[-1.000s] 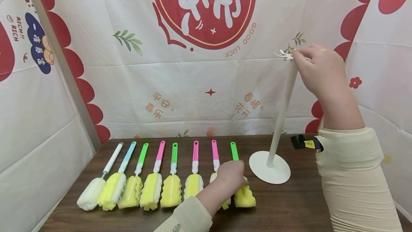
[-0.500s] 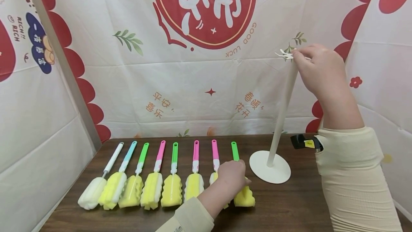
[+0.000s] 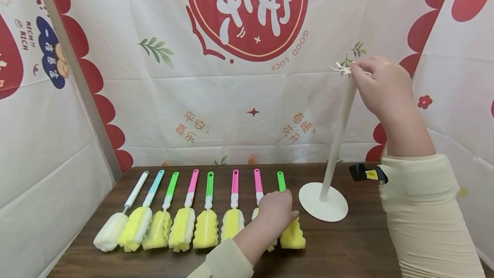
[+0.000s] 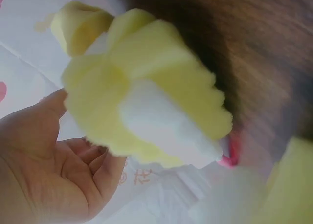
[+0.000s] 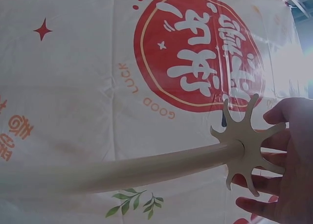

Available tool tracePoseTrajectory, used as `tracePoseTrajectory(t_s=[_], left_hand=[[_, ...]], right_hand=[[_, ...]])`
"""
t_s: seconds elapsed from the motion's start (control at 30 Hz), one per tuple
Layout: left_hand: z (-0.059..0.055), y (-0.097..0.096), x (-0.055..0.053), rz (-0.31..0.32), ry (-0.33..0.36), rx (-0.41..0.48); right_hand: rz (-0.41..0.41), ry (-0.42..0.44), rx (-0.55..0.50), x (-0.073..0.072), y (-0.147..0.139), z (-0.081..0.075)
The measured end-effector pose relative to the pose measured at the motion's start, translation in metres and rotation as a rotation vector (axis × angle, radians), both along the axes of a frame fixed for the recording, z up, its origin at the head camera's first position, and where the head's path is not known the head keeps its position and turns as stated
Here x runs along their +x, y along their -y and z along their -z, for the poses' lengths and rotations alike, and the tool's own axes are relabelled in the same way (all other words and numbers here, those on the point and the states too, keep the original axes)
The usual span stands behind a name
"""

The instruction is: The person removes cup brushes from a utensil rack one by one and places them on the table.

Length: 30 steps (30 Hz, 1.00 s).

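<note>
A row of sponge bottle brushes lies on the table, handles pointing away. In the head view my left hand [image 3: 275, 209] reaches over the pink-handled brush [image 3: 258, 180] and grips the rightmost, green-handled brush [image 3: 292, 236] near its neck; the hand covers the grip. A yellow and white sponge head [image 4: 161, 87] hides my fingertips in the left wrist view. My right hand [image 3: 382, 83] is raised at the top of a white stand [image 3: 339, 140], fingers pinching its ring of curved hooks [image 5: 247, 145]. Its fingers spread behind the hooks in the right wrist view.
Left of my left hand lie several more brushes, among them a white one [image 3: 109, 231] at the far end. The stand's round base [image 3: 323, 209] rests on the table [image 3: 347, 252] at right. A printed white cloth [image 3: 216, 98] hangs behind and at both sides.
The whole head view has shifted slightly. My hands keep nearly the same places, at the rightmost brush and the top of the stand.
</note>
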<state>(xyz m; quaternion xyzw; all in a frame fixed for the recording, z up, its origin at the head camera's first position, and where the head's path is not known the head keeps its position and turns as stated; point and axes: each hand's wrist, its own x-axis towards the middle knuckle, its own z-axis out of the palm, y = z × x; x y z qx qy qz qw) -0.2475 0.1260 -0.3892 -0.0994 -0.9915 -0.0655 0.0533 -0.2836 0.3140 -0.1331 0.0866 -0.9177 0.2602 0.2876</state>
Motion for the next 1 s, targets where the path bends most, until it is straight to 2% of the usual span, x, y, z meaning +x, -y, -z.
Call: tracePoseTrajectory(t_s=[0.33, 0.6, 0.7, 0.9, 1.0], left_hand=[[-0.013, 0.007, 0.009, 0.031, -0.060, -0.065], [-0.022, 0.018, 0.017, 0.086, -0.079, -0.030], [-0.022, 0.022, 0.018, 0.152, -0.127, -0.028], [-0.024, 0.033, 0.021, 0.354, -0.360, -0.076], [-0.030, 0.039, 0.023, 0.399, -0.397, -0.095]], right_hand=[[-0.002, -0.012, 0.036, 0.000, -0.002, -0.001], [-0.030, 0.002, 0.069, -0.001, -0.002, 0.002], [-0.035, 0.004, 0.070, 0.000, -0.001, 0.002], [-0.028, -0.012, 0.086, 0.001, -0.001, 0.001], [-0.029, -0.021, 0.090, 0.001, -0.002, 0.000]])
